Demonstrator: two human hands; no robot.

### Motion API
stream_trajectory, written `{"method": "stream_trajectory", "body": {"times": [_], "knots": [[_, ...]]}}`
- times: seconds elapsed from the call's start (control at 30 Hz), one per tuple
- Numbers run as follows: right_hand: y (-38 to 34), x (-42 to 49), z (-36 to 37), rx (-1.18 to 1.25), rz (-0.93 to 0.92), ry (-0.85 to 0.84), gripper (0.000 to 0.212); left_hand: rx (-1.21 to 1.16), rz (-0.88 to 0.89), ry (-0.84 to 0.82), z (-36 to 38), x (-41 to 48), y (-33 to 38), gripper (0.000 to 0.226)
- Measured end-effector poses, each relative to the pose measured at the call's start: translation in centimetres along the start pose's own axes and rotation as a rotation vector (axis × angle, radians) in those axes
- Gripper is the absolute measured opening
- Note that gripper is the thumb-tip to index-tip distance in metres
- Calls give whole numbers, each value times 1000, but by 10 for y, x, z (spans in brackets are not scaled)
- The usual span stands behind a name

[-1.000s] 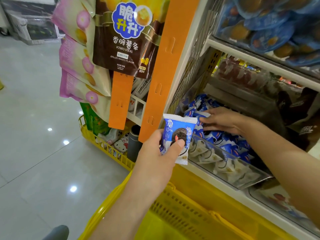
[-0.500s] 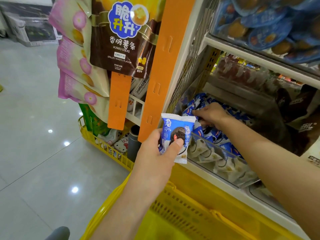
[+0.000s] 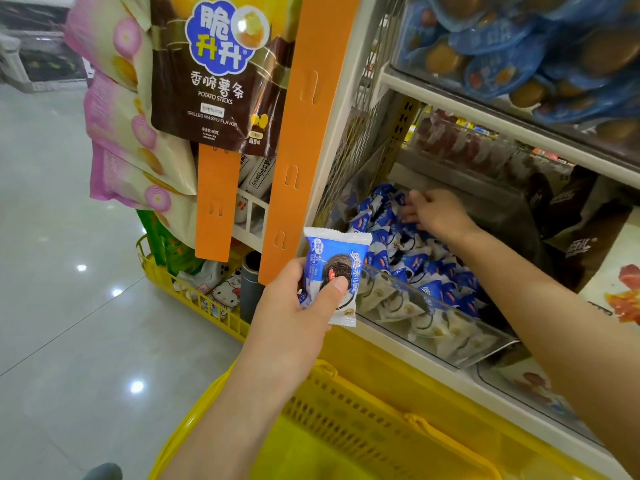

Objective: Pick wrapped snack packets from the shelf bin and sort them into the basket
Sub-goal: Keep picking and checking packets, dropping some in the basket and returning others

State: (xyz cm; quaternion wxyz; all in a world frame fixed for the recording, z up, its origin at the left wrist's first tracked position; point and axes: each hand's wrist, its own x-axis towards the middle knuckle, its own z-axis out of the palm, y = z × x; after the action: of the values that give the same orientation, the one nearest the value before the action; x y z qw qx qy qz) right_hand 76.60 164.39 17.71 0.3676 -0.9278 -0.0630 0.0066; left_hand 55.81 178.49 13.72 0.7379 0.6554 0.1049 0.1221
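Basket point(image 3: 363, 424): right below the shelf bin point(image 3: 450, 320), mouth open, so drop straight down.
Left hand point(image 3: 291, 313): in front of the bin, thumb pinning one blue packet point(image 3: 334, 268); release it first, I'd say.
Right hand point(image 3: 436, 213): deep in the bin, fingers point(image 3: 415, 199) spread on the pile point(image 3: 415, 265); single one out.
Orange strip point(image 3: 298, 150): left of the bin, could snag.
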Motion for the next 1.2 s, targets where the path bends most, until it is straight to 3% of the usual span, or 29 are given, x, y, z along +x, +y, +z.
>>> {"method": "stream_trajectory", "body": {"times": [0.17, 0.33, 0.47, 0.6, 0.73, 0.87, 1.0, 1.13, 1.2], "knots": [[13, -30, -5, -57, -150, 21, 14, 9, -21, -4, 5, 0, -2, 21], [23, -28, -5, -374, 20, -174, 32, 23, -39, -15, 10, -1, -5, 18], [25, -23, -2, -500, -4, -311, 36, 47, -43, -12, 13, -1, -7, 18], [26, -11, 0, -325, -60, -170, 22, 46, -51, -13, 15, 1, -7, 11], [29, -1, 8, -482, -147, -250, 45, 43, -63, -20, 17, 1, -7, 20], [29, 11, 13, -540, -169, -172, 50, 20, -53, -12, 15, 1, -7, 8], [30, 20, 16, -541, -135, -69, 46, 6, -36, 2, 13, 3, -6, 6], [28, 22, 17, -500, -127, -74, 48, 12, -25, 6, 13, 4, -7, 6], [26, 18, 12, -466, -169, -17, 34, 20, -23, 9, 14, 4, -8, 10]]}}
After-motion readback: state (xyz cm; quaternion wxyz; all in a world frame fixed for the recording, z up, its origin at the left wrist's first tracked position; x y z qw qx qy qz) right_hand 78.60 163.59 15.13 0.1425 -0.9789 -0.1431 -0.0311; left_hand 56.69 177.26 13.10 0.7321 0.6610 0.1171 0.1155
